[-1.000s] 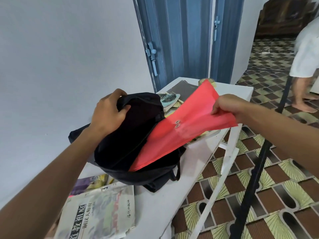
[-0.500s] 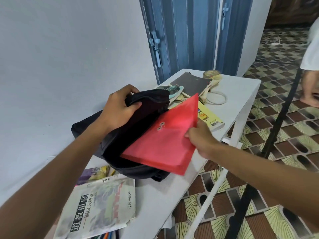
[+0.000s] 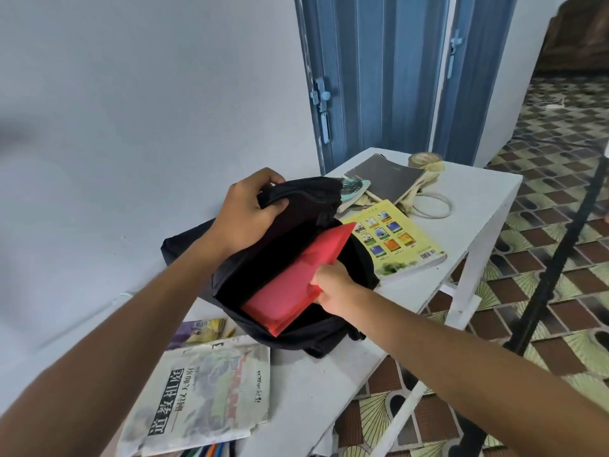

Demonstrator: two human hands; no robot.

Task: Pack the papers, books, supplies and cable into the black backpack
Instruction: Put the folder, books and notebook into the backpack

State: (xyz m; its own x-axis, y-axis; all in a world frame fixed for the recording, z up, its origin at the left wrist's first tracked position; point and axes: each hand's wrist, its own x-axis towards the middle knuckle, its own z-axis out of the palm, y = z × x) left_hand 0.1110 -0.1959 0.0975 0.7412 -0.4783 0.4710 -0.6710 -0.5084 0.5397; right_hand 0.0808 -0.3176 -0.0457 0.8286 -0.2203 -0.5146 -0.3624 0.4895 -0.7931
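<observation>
The black backpack lies open on the white table. My left hand grips its upper flap and holds the mouth wide. My right hand pinches the near edge of a red folder, which sits mostly inside the bag with one corner sticking out at the top right. A yellow book lies right of the bag. A dark notebook, a tape roll and a white cable loop lie at the far end. A worn booklet lies near me.
Coloured pencils poke out under the worn booklet, and another booklet lies beside the bag. A black pole stands right of the table over patterned floor tiles. The wall runs along the table's left side; blue doors stand behind.
My right hand has pushed the red folder from above the bag's rim down into the backpack. My left hand has kept hold of the flap.
</observation>
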